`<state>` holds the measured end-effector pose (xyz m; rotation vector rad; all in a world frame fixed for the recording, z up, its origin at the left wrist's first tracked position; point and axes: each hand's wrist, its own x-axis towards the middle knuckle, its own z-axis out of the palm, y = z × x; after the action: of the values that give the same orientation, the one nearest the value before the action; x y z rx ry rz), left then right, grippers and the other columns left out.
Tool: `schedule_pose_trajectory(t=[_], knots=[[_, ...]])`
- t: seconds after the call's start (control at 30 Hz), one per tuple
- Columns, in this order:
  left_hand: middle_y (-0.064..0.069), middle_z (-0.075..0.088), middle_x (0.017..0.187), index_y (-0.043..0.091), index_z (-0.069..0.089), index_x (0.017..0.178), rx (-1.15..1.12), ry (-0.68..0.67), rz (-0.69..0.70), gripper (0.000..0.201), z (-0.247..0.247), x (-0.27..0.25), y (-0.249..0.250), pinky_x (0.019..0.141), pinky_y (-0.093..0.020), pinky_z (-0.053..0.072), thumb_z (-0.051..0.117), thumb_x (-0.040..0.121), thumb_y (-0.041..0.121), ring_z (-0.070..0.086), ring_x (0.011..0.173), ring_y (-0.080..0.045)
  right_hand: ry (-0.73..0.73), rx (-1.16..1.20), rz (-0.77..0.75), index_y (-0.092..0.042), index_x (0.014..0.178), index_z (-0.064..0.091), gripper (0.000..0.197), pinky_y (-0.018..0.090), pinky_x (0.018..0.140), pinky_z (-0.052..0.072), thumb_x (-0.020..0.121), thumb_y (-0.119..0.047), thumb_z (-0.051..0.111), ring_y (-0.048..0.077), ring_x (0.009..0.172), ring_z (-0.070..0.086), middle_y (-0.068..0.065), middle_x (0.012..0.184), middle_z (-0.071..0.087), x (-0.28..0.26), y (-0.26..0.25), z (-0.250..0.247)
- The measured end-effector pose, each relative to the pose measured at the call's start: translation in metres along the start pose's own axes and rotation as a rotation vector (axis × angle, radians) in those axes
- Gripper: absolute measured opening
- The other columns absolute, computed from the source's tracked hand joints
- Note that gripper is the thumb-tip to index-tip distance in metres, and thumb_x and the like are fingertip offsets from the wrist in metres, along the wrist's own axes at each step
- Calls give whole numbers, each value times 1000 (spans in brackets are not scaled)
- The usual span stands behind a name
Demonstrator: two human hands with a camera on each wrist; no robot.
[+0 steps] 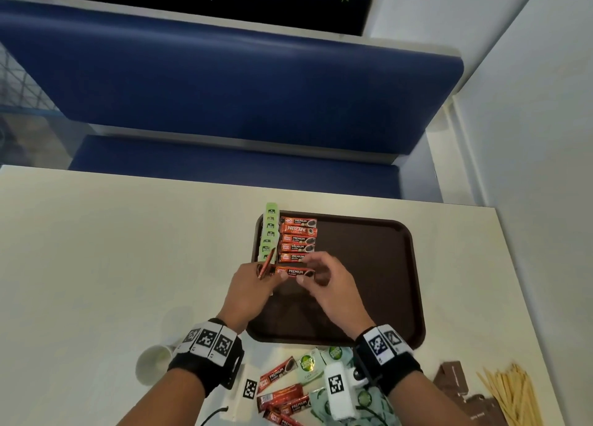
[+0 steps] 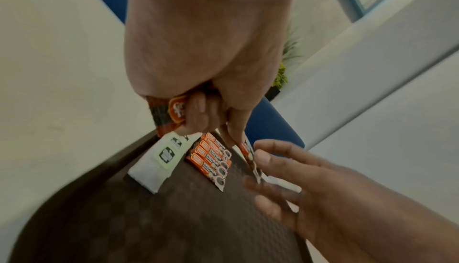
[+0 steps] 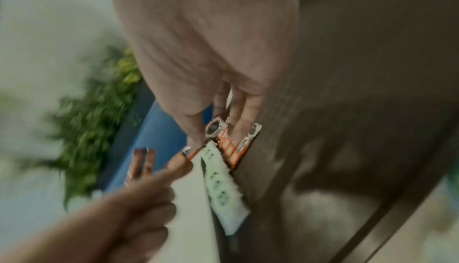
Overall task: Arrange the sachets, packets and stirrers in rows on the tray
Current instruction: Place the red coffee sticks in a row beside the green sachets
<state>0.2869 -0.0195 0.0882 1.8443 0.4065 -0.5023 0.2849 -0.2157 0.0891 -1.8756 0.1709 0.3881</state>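
The brown tray point(image 1: 369, 265) holds a column of green sachets point(image 1: 269, 233) along its left edge and, beside it, a row of red coffee packets point(image 1: 298, 238). Just below that row, one more red packet point(image 1: 293, 272) lies flat or nearly flat over the tray. My left hand point(image 1: 276, 276) pinches its left end while gripping a spare bundle of red packets point(image 1: 266, 263); the bundle point(image 2: 168, 114) sits in its curled fingers. My right hand point(image 1: 305, 277) pinches the packet's right end point(image 3: 213, 129).
Near the table's front edge lie loose red packets point(image 1: 282, 393), green sachets point(image 1: 311, 364), brown packets point(image 1: 455, 377) and a pile of wooden stirrers point(image 1: 513, 393). A paper cup point(image 1: 154, 364) stands at the left. A blue bench point(image 1: 224, 82) is beyond the table.
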Motion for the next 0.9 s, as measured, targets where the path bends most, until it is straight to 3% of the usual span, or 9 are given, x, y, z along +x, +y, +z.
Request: schedule_pose_trajectory(t=[0.1, 0.2, 0.23, 0.33, 0.4, 0.47, 0.57, 0.77, 0.9], knots=[[9, 79, 100, 21, 79, 114, 49, -93, -45, 23, -4, 3, 4, 87, -29, 58, 76, 98, 38, 74, 95, -10, -43, -475, -252, -38, 116, 69, 26, 24, 96, 47, 91, -34, 79, -1, 115, 54, -24, 118, 60, 3, 13, 0], [17, 65, 65, 20, 75, 106, 36, -121, -93, 18, -6, 4, 8, 57, -12, 46, 77, 98, 36, 62, 57, -3, -10, -650, -319, -37, 116, 70, 25, 31, 96, 42, 92, -42, 75, 1, 114, 48, -24, 115, 65, 10, 19, 1], [18, 62, 59, 18, 75, 106, 25, -109, -107, 20, -7, 3, 8, 55, -11, 43, 77, 98, 36, 60, 53, -4, 10, -661, -326, -36, 115, 70, 23, 32, 96, 42, 92, -42, 75, 2, 114, 48, -23, 114, 65, 13, 21, 1], [14, 67, 68, 15, 81, 109, -16, -30, -141, 24, -12, -2, 10, 71, -30, 59, 78, 97, 36, 75, 83, -25, 77, -697, -277, -35, 114, 68, 22, 32, 96, 41, 93, -38, 75, 6, 115, 47, -20, 116, 63, 28, 31, 3], [-2, 76, 82, 14, 82, 111, -47, 17, -178, 24, -16, -8, 11, 93, -51, 61, 78, 98, 33, 69, 107, -38, 99, -783, -232, -34, 117, 67, 24, 33, 98, 41, 94, -37, 73, 11, 117, 46, -15, 120, 60, 39, 41, 6], [-18, 78, 110, 13, 82, 113, -53, 40, -207, 24, -20, -14, 14, 101, -55, 55, 76, 99, 31, 66, 113, -43, 93, -862, -215, -34, 119, 67, 25, 35, 100, 42, 95, -37, 72, 15, 118, 46, -11, 123, 57, 49, 48, 10], [-24, 71, 124, 12, 81, 118, -66, 41, -232, 27, -25, -18, 14, 98, -51, 54, 75, 100, 32, 63, 119, -48, 84, -937, -215, -32, 121, 67, 28, 38, 102, 44, 94, -37, 73, 18, 120, 47, -7, 126, 55, 58, 52, 18], [-18, 78, 113, 17, 81, 115, -73, 35, -243, 24, -24, -18, 13, 99, -52, 56, 74, 100, 35, 66, 115, -45, 74, -998, -192, -32, 122, 67, 29, 38, 102, 44, 94, -38, 73, 19, 119, 45, -7, 126, 54, 64, 58, 21], [10, 71, 80, 20, 82, 111, -71, 32, -236, 20, -23, -14, 13, 97, -49, 58, 76, 99, 36, 69, 110, -40, 61, -995, -190, -32, 120, 67, 28, 38, 101, 44, 94, -38, 73, 19, 118, 46, -6, 125, 54, 65, 58, 19]])
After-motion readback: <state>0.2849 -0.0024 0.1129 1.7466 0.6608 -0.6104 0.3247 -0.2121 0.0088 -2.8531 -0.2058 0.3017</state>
